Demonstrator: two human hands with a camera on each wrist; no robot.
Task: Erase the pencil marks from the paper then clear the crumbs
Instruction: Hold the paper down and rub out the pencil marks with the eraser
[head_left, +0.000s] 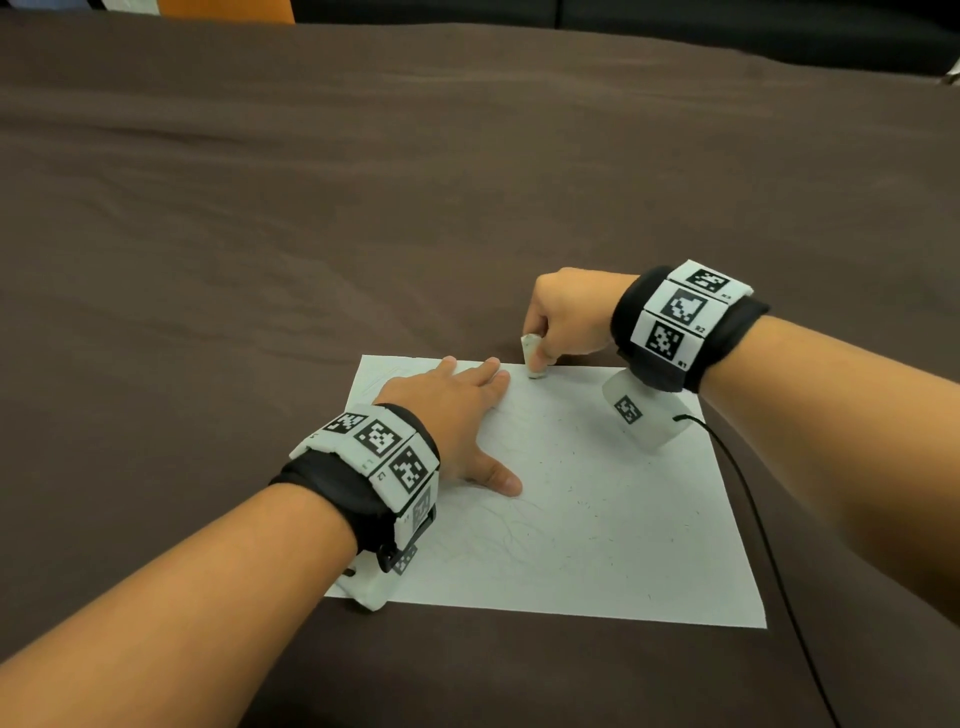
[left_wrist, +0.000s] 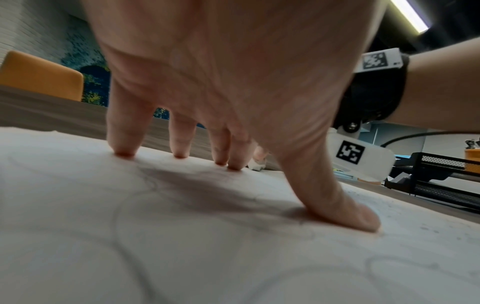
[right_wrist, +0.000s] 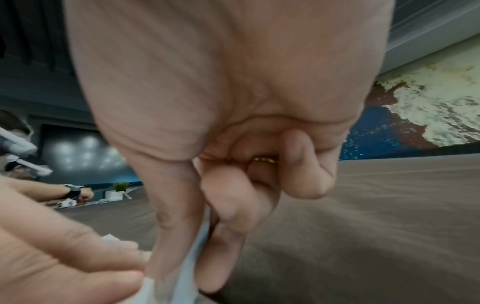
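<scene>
Bench (head_left: 363, 182) first: it wears a soft brown cloth with ripples in it, so I judge the sheet can creep or buckle if I rub hard. Paper (head_left: 597, 545) lies near my edge of it, faint pencil loops (head_left: 509, 540) across its lower middle and dark crumbs (head_left: 587, 499) scattered to the right of them.

My left hand (head_left: 457, 415) lies spread on the sheet's far left part, fingers straight, fingertips (left_wrist: 124, 152) and thumb pressing down, holding nothing. I should keep that weight on and keep it close to wherever I am rubbing, so the paper stays taut between the two hands.

My right hand (head_left: 566, 317) is curled round the eraser (head_left: 532, 358), pinching it between thumb and fingers, its lower end touching the sheet's far edge just beyond my left fingertips. Working so near an edge, I would stroke away from the pinning hand, outward off the sheet, in short light passes; pushing back toward it would, I think, crease the paper.

The loops nearer me look untouched, so much erasing remains. Crumbs can wait: sweeping them now could smear graphite.
</scene>
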